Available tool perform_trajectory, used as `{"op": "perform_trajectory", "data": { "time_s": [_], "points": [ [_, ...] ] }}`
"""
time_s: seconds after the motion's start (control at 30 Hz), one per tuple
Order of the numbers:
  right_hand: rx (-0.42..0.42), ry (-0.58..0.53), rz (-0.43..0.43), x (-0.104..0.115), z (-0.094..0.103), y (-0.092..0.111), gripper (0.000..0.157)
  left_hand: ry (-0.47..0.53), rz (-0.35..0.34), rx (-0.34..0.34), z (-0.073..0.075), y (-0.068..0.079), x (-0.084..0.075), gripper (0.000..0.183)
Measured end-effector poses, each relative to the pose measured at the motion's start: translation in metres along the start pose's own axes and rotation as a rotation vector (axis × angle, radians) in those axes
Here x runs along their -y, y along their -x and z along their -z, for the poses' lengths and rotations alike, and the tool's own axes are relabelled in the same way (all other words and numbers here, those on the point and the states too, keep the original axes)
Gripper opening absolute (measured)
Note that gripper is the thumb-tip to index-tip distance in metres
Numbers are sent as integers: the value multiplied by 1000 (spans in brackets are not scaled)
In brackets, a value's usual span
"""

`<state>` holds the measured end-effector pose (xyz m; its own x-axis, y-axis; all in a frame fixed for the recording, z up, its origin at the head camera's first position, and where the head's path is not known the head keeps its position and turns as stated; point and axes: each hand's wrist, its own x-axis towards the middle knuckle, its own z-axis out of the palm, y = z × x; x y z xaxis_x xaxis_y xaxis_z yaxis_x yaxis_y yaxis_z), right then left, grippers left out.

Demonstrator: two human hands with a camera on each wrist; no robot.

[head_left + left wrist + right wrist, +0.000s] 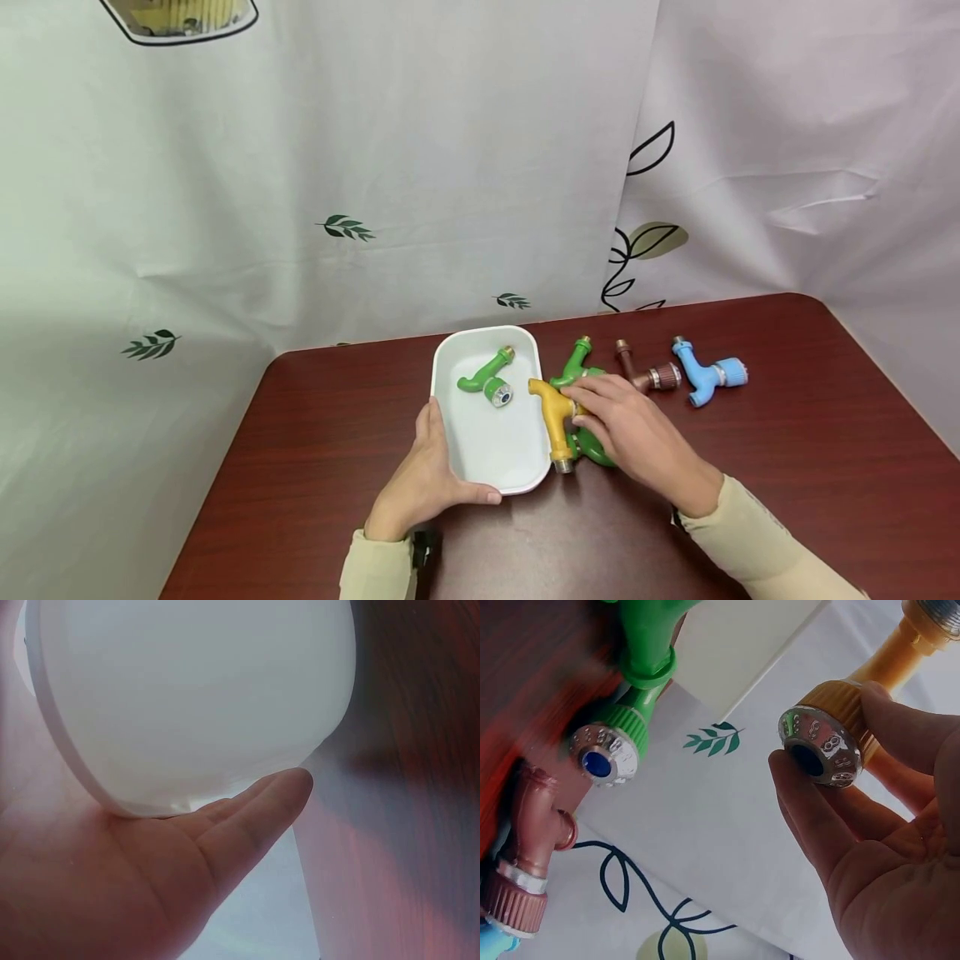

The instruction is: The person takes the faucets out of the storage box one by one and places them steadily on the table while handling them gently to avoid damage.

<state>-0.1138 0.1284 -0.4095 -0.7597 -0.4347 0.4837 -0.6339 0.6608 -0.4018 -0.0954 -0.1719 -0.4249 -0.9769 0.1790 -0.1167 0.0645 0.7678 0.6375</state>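
My left hand point(427, 479) grips the near left corner of a white plastic tray point(491, 442), fingers along its left side and thumb across its near end. In the left wrist view, the fingers point(247, 832) lie against the tray's outer wall point(202, 697). One green tap point(483, 379) lies inside it. Beside the tray's right rim, my right hand point(633, 429) holds a yellow tap point(555, 417) with its threaded end toward me. Thumb and fingers pinch its ribbed round knob point(829, 724) in the right wrist view.
Behind and below my right hand lie two more green taps point(576, 364), partly hidden by it. Farther right are a brown tap point(641, 375) and a light blue tap point(705, 379). Everything lies on a dark red wooden table point(330, 450), with a white printed sheet point(450, 167) behind.
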Motion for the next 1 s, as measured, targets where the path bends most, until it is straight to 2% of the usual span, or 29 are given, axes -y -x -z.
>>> {"op": "perform_trajectory", "data": {
  "time_s": [0.4,0.67,1.0],
  "points": [
    [8,49,-13,-8,9,14,35,13,1,-2,0,0,0,160],
    [55,59,-54,-12,13,21,34,19,-2,-6,-1,-1,0,159],
    [7,78,-33,-18,14,30,35,25,-3,-7,-1,0,-1,159]
  ]
}}
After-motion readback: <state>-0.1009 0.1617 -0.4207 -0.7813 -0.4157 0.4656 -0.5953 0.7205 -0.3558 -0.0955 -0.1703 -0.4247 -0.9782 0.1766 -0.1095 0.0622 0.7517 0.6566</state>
